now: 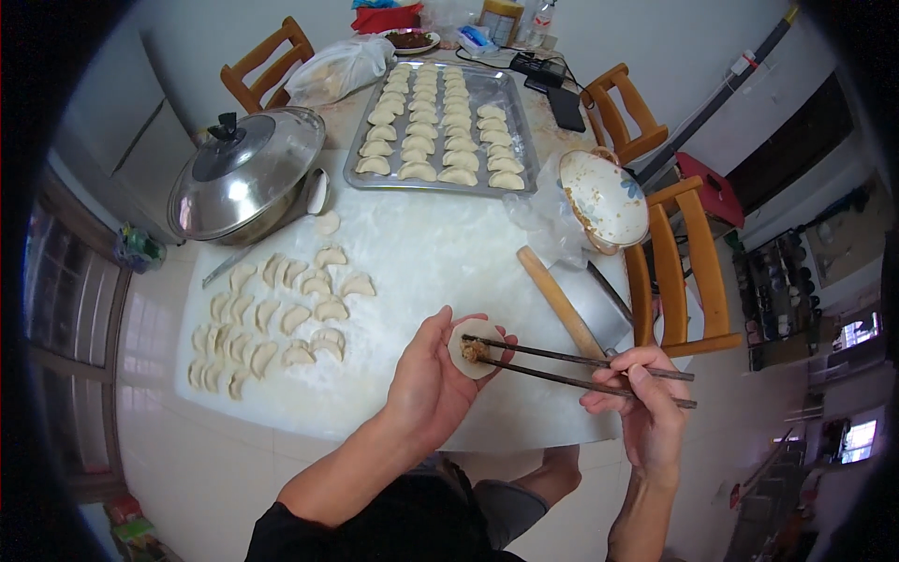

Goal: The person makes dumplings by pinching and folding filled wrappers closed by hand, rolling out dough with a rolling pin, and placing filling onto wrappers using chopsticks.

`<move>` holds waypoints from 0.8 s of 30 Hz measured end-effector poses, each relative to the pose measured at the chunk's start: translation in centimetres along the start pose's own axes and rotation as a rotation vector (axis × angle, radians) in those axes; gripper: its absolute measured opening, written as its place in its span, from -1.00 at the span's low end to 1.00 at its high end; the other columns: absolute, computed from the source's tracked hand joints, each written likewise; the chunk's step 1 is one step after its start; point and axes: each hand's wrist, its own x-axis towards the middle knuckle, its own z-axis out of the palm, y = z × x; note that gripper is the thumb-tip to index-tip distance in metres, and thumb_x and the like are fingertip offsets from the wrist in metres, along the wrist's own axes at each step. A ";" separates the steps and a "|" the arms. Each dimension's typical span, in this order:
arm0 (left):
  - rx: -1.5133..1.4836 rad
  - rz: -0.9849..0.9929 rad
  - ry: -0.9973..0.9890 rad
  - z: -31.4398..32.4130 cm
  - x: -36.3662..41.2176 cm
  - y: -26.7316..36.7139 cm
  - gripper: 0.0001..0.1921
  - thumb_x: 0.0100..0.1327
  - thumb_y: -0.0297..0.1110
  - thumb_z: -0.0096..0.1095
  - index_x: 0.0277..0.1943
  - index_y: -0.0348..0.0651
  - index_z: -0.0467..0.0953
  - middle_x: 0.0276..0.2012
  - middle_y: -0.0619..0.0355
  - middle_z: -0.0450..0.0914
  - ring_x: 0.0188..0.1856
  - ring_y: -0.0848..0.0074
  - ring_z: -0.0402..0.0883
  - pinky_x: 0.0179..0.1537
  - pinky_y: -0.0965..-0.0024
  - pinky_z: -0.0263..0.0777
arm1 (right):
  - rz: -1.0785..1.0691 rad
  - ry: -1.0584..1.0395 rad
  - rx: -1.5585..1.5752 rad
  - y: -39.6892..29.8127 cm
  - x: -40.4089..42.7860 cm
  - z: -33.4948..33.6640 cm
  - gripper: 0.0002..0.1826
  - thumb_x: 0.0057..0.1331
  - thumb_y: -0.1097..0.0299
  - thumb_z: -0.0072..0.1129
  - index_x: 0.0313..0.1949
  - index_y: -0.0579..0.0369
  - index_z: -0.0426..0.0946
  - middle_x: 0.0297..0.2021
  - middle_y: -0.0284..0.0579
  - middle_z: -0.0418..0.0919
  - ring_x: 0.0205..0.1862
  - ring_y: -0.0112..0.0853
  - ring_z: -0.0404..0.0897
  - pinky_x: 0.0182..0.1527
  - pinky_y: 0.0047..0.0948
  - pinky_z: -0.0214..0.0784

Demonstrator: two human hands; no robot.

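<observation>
A round dumpling wrapper point(460, 365) lies across the palm and fingers of my left hand point(437, 379), with a lump of filling point(475, 350) on it. My right hand point(650, 404) holds a pair of dark chopsticks point(562, 377), whose tips touch the filling. Folded dumplings point(295, 319) lie in loose groups on the floured table mat point(421, 239) to the left. A flat wrapper point(327, 223) rests above them. At the back, a metal tray point(440, 187) carries rows of folded dumplings.
On the left stands a large lidded pan point(239, 183) beside a spoon point(319, 193). To the right are a wooden rolling pin point(560, 303), a cleaver's broad blade point(597, 302) and a filling-smeared bowl point(605, 200). Wooden chairs point(692, 267) stand around the table.
</observation>
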 end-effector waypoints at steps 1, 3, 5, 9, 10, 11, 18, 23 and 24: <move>-0.002 0.002 -0.002 -0.1 -0.1 0.0 -0.46 0.70 -0.05 -0.26 0.22 -0.44 0.47 0.11 -0.21 0.66 0.24 0.01 0.64 0.42 0.00 0.47 | -0.006 -0.021 -0.037 -0.4 -0.2 0.3 -0.75 0.59 0.34 0.00 -0.06 0.34 0.50 -0.25 0.18 0.71 -0.33 -0.06 0.83 -0.26 -0.27 0.80; -0.006 0.003 -0.003 -0.3 -0.2 0.2 -0.47 0.70 -0.06 -0.26 0.23 -0.44 0.47 0.11 -0.21 0.65 0.24 0.02 0.64 0.41 0.01 0.47 | -0.011 -0.043 -0.075 -1.2 -0.5 0.9 -0.75 0.58 0.35 0.01 -0.05 0.35 0.50 -0.22 0.21 0.72 -0.32 -0.06 0.83 -0.23 -0.27 0.80; 0.004 -0.009 -0.006 -0.4 -0.4 0.3 -0.46 0.71 -0.07 -0.28 0.23 -0.45 0.47 0.10 -0.19 0.66 0.24 0.03 0.64 0.42 0.01 0.47 | -0.006 -0.051 -0.110 -1.8 -0.6 1.4 -0.77 0.57 0.34 0.04 -0.07 0.32 0.49 -0.25 0.13 0.69 -0.35 -0.11 0.81 -0.26 -0.29 0.78; 0.026 -0.037 -0.035 -0.9 -0.8 0.5 -0.46 0.71 -0.06 -0.28 0.23 -0.44 0.49 0.10 -0.17 0.67 0.22 0.05 0.65 0.41 0.02 0.47 | -0.111 -0.085 -0.089 -1.8 -0.2 1.6 -0.80 0.60 0.38 0.03 -0.12 0.30 0.50 -0.30 0.01 0.64 -0.37 -0.21 0.78 -0.28 -0.29 0.74; 0.050 -0.055 -0.038 -0.9 -1.0 0.6 -0.48 0.71 -0.07 -0.28 0.24 -0.40 0.47 0.08 -0.14 0.67 0.21 0.09 0.66 0.41 0.05 0.46 | -0.144 -0.101 -0.096 -1.5 0.1 1.6 -0.78 0.62 0.35 0.04 -0.14 0.28 0.49 -0.32 -0.03 0.61 -0.40 -0.26 0.75 -0.32 -0.33 0.70; 0.074 -0.074 -0.040 -0.8 -1.2 0.7 -0.50 0.72 -0.07 -0.28 0.26 -0.36 0.46 0.07 -0.10 0.67 0.19 0.13 0.66 0.40 0.09 0.45 | -0.177 -0.117 -0.104 -1.4 0.3 1.6 -0.77 0.63 0.32 0.05 -0.16 0.25 0.48 -0.33 -0.07 0.59 -0.43 -0.31 0.73 -0.35 -0.37 0.67; 0.129 -0.133 -0.054 -1.7 -2.1 1.1 -0.52 0.70 -0.08 -0.20 0.20 -0.35 0.51 0.05 -0.08 0.67 0.16 0.18 0.67 0.34 0.12 0.53 | -0.082 -0.156 -0.212 -3.2 0.9 1.3 -0.69 0.64 0.23 0.07 -0.15 0.27 0.55 -0.34 -0.05 0.65 -0.42 -0.29 0.74 -0.31 -0.38 0.69; 0.181 -0.169 -0.075 -2.4 -2.0 1.0 -0.44 0.70 -0.03 -0.21 0.20 -0.44 0.55 0.01 -0.10 0.70 0.12 0.20 0.70 0.30 0.10 0.56 | 0.013 -0.221 -0.315 -4.7 1.1 0.8 -0.71 0.62 0.27 0.07 -0.08 0.31 0.58 -0.24 0.10 0.73 -0.35 -0.21 0.79 -0.25 -0.32 0.74; 0.173 -0.170 -0.077 -2.6 -2.0 1.1 -0.44 0.70 -0.03 -0.21 0.20 -0.44 0.55 0.01 -0.10 0.70 0.12 0.20 0.70 0.30 0.10 0.56 | -0.004 -0.250 -0.352 -4.8 1.2 0.8 -0.71 0.62 0.28 0.06 -0.06 0.33 0.58 -0.22 0.14 0.75 -0.34 -0.20 0.81 -0.24 -0.31 0.75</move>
